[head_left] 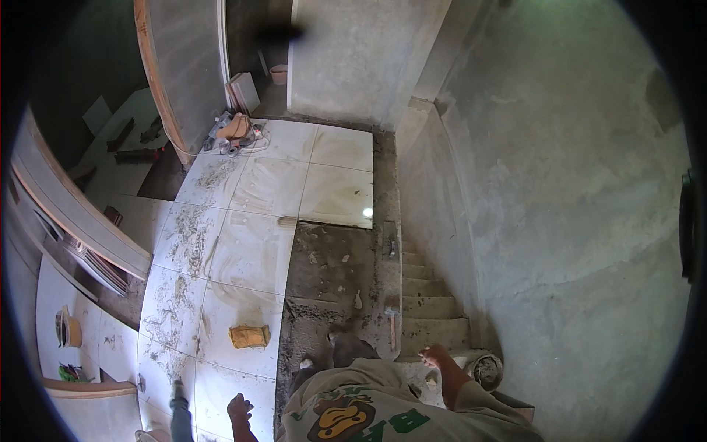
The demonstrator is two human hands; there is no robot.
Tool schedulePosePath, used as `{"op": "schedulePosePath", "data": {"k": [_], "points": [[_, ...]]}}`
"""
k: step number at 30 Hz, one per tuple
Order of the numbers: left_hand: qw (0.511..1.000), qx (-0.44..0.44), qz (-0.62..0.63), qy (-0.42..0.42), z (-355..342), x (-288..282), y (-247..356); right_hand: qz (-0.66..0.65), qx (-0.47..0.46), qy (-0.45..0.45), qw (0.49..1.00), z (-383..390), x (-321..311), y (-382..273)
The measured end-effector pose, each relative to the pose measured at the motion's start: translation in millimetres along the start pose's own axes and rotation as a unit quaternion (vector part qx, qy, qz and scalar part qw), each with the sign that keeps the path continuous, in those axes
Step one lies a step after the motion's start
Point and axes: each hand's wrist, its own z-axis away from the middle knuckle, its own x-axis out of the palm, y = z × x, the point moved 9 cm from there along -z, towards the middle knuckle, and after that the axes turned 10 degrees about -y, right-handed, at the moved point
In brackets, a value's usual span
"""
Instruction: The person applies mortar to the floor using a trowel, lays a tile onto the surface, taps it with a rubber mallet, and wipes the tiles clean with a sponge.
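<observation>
My left hand (239, 407) is held above the white floor tiles at the lower edge, its fingers curled in, with nothing visible in it. A yellow sponge-like block (250, 337) lies on the tiles ahead of it, apart from the hand. My right hand (434, 356) hangs over the lower stair area, fingers bent together, and no object shows in it. Nearest to that hand are a hammer (393, 330) lying on the ledge to its left and a round bucket (487, 370) to its right. A trowel (391, 239) rests farther up the same ledge.
White tiles (258, 243), smeared with mortar, border a bare grey mortar bed (328, 269). Stairs (431, 306) drop away at right beside a plastered wall (574, 221). Tools and cables (234, 134) lie at the back. A dark green form (179, 412), unclear, stands lower left.
</observation>
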Motion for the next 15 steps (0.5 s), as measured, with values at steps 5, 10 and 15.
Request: {"op": "schedulePosePath", "data": {"k": [5,10,15], "points": [[1.000,-0.013,0.018,-0.005,1.5,20.1,-16.8,-0.023,0.030,-0.002,0.999,-25.3,-21.8,-8.9],[0.999,-0.020,0.032,0.012,27.4,58.7,-19.6,-0.054,-0.038,0.018,0.998,-70.3,-75.3,-70.3],[0.998,-0.010,0.055,0.025,39.2,91.9,-1.8,-0.013,-0.114,0.024,0.993,-90.7,-121.6,-124.9]]}}
